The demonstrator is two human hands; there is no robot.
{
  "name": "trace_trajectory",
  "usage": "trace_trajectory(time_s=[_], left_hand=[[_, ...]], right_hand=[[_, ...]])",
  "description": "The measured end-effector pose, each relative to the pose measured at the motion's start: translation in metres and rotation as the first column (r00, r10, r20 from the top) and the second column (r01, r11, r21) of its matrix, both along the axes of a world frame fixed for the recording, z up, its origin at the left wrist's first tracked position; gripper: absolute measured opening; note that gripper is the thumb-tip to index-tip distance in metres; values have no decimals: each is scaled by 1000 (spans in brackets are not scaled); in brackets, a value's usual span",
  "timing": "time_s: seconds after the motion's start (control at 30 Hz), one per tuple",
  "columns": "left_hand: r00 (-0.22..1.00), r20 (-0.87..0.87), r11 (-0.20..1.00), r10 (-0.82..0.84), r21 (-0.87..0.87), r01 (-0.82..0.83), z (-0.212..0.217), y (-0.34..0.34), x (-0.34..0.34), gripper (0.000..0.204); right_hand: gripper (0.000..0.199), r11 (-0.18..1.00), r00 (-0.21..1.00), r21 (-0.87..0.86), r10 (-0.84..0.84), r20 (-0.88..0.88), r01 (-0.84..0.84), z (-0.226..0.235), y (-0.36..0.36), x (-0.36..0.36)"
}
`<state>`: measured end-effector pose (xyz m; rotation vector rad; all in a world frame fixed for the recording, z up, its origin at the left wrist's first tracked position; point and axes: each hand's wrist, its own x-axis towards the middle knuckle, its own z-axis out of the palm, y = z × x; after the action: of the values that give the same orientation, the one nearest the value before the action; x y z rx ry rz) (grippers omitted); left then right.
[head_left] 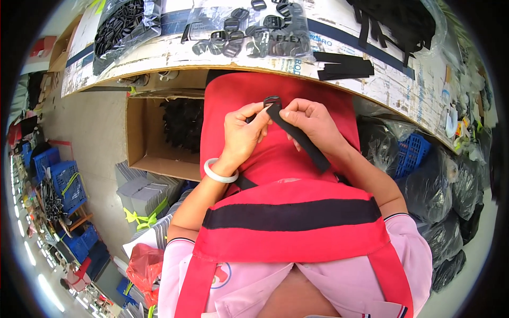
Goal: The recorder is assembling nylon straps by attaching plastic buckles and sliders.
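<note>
Over the red apron (275, 143) on my lap, my left hand (245, 131) is closed in a pinch on a small black plastic strap buckle (272, 99). A flat black webbing strap (305, 144) runs from the buckle down to the right, its loose end lying against the apron. My right hand (313, 123) pinches this strap just below the buckle, thumb on top. My fingers partly hide how the strap passes through the buckle. Ahead on the table, a clear plastic bag (254, 34) has several similar black buckles on it.
Cut black strips (344, 68) lie near the table (297, 64) edge, with a heap of black straps (395, 24) farther right. A bag of black parts (127, 32) sits left. Below stand an open cardboard box (142, 151) and, at right, black plastic bags (432, 185).
</note>
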<state>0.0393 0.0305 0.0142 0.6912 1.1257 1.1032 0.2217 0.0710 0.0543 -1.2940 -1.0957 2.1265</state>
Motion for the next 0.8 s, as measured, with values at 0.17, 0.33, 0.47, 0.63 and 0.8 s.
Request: trace_trajectory(time_s=[0.17,0.33,0.47,0.63,0.8], left_hand=[[980,-186,993,64,110,-44,-6,-6,2,14],[825,-527,865,203,492,102,-9,-6,1,15],[761,-594,781,262,593,194,-15,-3,-6,18],[996,94,998,-2,-57,7,-6,-7,-14,15],[940,329,966,84,-259,4,-12,-2,-8,22]], right_hand=[[18,981,979,-83,-185,-82,178,-7,-8,-12],[19,957,933,-64,-289,-214,282,-12,-11,-23],[22,964,929,-50,-264,-258,260,-16,-7,-22],[26,995,976,-78,-74,-206,59,-20,10,-10],[14,581,988,811,-77,135,-66,-46,-2,-16]])
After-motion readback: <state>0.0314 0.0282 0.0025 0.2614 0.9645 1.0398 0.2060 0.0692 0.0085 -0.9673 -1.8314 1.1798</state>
